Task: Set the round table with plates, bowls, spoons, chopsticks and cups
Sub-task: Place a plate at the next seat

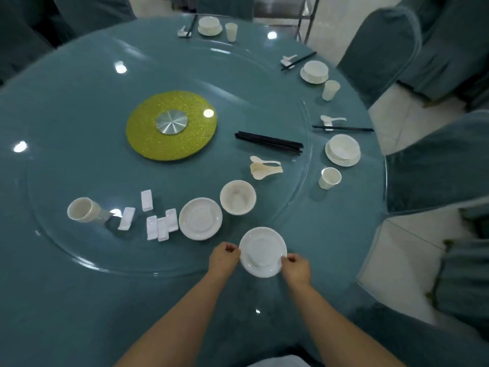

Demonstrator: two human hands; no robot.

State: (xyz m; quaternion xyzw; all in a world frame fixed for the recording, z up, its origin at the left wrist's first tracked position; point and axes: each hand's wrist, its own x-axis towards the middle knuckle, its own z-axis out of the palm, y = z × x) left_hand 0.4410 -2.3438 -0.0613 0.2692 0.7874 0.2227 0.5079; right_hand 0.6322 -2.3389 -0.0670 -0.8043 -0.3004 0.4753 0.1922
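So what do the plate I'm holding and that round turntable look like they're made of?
Plate: probably glazed white ceramic, smooth with a soft sheen; melamine is possible. Turntable: clear glass, since the teal cloth shows through and ceiling lights reflect sharply on it.

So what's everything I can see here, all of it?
Round table: one, teal, glass turntable on top.
Gold disc: one, turntable centre.
Finished settings: three, white, far and right edge, each with plate, bowl, cup, spoon and chopsticks.
Held plate: one, white, near edge.
Spare plates: one stack, white, on the turntable.
Spare bowls: one stack, white, beside the plates.
Spare spoons: a pile, cream.
Loose chopsticks: a bundle, black.
Rests: six, white.
Spare cups: a stack on its side, left.
Chairs: several, teal covers.
Left hand, right hand: pinching the held plate's rim.
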